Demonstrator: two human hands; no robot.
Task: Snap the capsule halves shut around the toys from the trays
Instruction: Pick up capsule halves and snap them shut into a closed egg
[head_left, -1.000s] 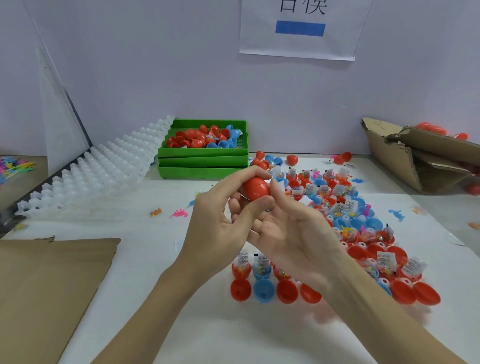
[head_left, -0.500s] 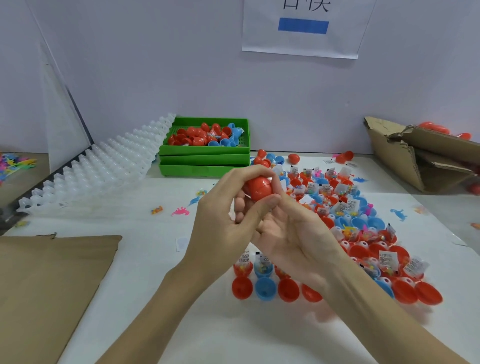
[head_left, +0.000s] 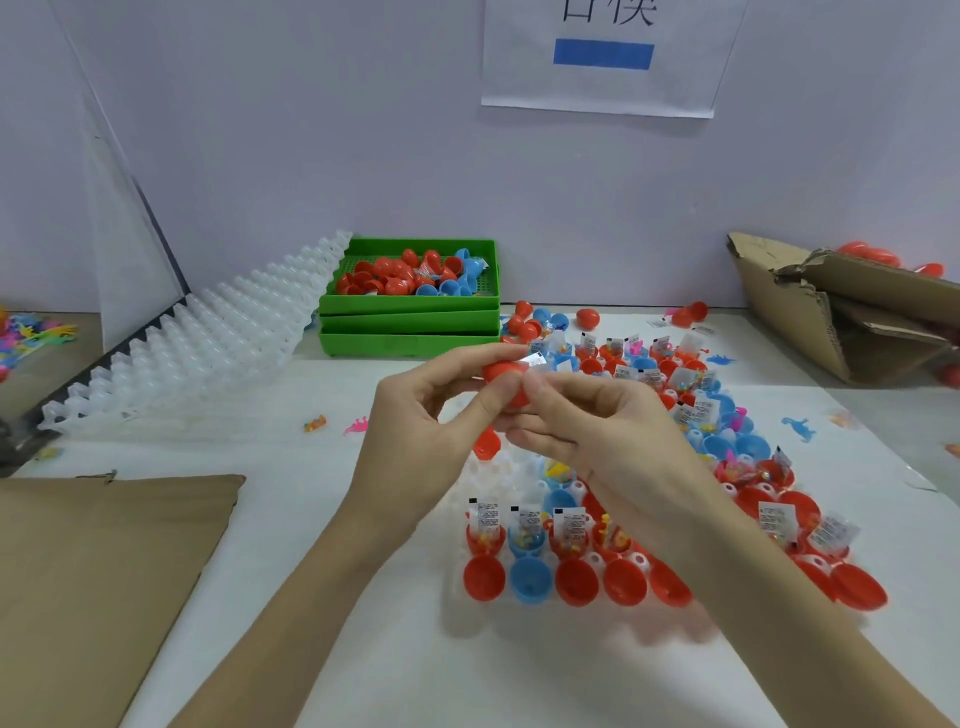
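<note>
A red capsule (head_left: 503, 373) is held above the table between both hands, with a white label slip sticking out at its upper right. My left hand (head_left: 423, 441) pinches it from the left with thumb and forefinger. My right hand (head_left: 597, 431) grips it from the right, fingers curled round it. Below the hands lies a clear tray (head_left: 483, 467) with rows of open red and blue capsule halves (head_left: 530, 579); several hold small toys and label slips. One red half (head_left: 485, 443) shows between my hands.
Stacked green trays (head_left: 410, 332) with loose capsules stand at the back. White empty trays (head_left: 171, 358) lean at the left. A brown cardboard sheet (head_left: 93, 571) lies front left, a torn cardboard box (head_left: 831, 317) back right. Loose toys (head_left: 797, 427) dot the table.
Both hands have shifted slightly and turned the red capsule; the fingers now cover more of it, and a label slip shows at its top right.
</note>
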